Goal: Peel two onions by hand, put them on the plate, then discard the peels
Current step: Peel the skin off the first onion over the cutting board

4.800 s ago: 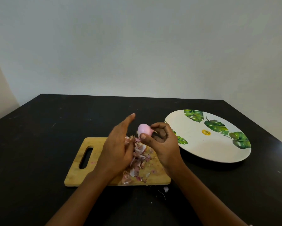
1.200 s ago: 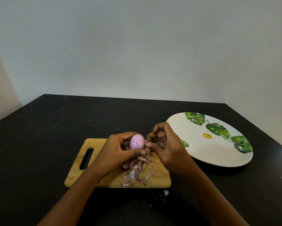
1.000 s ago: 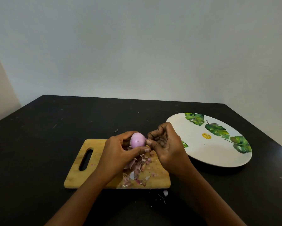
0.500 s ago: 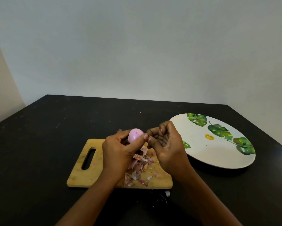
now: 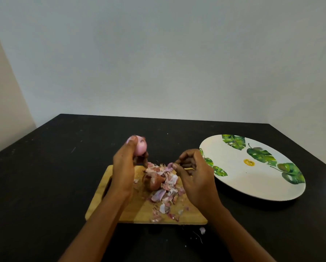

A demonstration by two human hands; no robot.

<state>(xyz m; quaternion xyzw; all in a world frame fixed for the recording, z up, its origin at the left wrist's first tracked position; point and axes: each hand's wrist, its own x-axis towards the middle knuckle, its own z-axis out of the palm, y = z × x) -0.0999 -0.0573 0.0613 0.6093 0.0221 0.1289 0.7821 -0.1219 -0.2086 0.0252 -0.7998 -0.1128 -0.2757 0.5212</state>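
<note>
Left hand [image 5: 123,167] is raised above the far edge of the cutting board [image 5: 128,210], fingers and thumb curled round a peeled pink onion [image 5: 141,148], gripping it clear of the board. Right hand [image 5: 195,178] is over the board's right end, near the plate, with its fingers curled in tight. Its thumb and forefinger pinch a small pink peel bit [image 5: 170,164] at the tips; the bit is tiny and slightly blurred. A second onion [image 5: 152,182], skin still on, sits on the board between the hands, half buried in the peel pile [image 5: 167,190], which is spread over the right half of the board. The white plate [image 5: 234,188] with green leaf print is right of the board, apart from it, with no onion on it. One loose peel scrap [image 5: 202,230] is on the black table [image 5: 45,176] just in front of the board's near right corner. A plain wall is behind.
</note>
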